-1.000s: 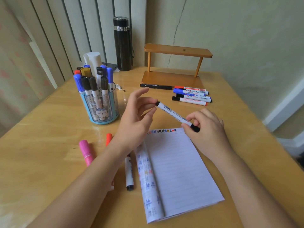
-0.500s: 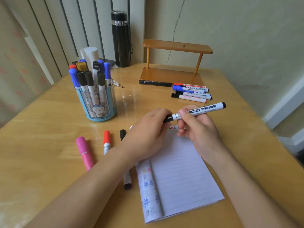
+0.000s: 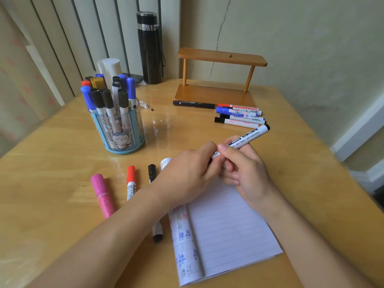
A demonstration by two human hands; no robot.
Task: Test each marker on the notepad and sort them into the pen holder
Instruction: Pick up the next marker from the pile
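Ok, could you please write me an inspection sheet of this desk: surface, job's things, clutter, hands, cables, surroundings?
Surface: wooden table, few crumbs.
Job's things: notepad open on a blank lined page; pen holder full of markers; loose markers in a row by the wooden shelf; red marker, black marker, pink marker left of the notepad.
Clutter: black bottle at the back; wooden shelf.
Hands: left hand and right hand both grip one marker above the notepad.
Cables: nothing seen.
Surroundings: cracked wall, blinds.
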